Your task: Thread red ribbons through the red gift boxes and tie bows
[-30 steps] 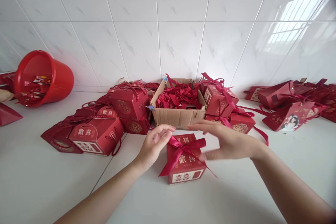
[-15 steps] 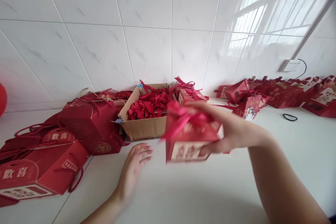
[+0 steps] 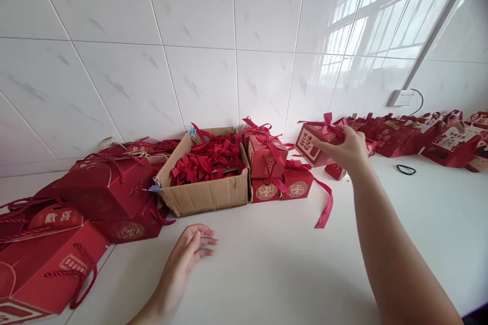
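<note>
A red gift box (image 3: 313, 143) with a ribbon bow on top is tilted in the air near the wall, gripped between the thumb and fingers of my right hand (image 3: 348, 150). My left hand (image 3: 192, 250) is over the white table, fingers apart and holding nothing, in front of a cardboard box (image 3: 208, 195). Red ribbon bows (image 3: 209, 157) fill that cardboard box. Beside it on the right stand several small red boxes (image 3: 269, 157) with bows, stacked in two layers. A loose ribbon end (image 3: 325, 213) trails onto the table.
Larger red gift boxes (image 3: 102, 183) with rope handles are piled on the left. More red boxes (image 3: 396, 137) line the wall at the right. A black loop (image 3: 406, 169) lies on the table (image 3: 267, 269), and a power socket (image 3: 401, 97) is on the tiled wall.
My right hand has carried the red gift box away from the middle, to the right and toward the wall. The view has shifted, uncovering the stacked small boxes. My left hand remains open.
</note>
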`<state>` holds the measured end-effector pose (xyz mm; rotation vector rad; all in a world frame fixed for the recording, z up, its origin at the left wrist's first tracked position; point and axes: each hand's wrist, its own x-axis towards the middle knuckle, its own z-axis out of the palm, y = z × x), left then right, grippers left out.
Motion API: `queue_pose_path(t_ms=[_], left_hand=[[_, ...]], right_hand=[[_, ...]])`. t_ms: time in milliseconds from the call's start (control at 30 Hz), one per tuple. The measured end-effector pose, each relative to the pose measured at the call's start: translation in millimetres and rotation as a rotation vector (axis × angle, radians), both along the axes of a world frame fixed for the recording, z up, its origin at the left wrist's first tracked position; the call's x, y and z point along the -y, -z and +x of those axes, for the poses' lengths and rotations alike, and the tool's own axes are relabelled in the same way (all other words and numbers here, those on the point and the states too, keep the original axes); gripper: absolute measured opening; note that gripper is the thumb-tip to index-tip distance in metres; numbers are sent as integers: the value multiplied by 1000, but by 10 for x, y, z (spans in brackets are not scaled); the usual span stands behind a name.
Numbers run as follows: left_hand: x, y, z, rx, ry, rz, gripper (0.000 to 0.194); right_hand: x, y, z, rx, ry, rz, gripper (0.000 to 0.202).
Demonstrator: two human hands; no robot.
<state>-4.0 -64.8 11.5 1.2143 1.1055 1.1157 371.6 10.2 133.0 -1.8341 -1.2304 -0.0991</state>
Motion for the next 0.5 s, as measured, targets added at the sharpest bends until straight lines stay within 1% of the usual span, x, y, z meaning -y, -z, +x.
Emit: queue_pose_path(t_ms=[100,233,400,500], left_hand=[[-1,-3,-2,-62,10,12,31],[17,-24,13,-99,15,41,28],[23,-44,25,-113,-26,44,26],[16,-41,4,-141,-7,36,23]], right_hand=[[-26,9,-204,-115,-23,3,83],[-52,55,-423,-44,-21,42,84],[-100,139,-479,92,14,46,84],[-118,175,-478,127,32,12,83]])
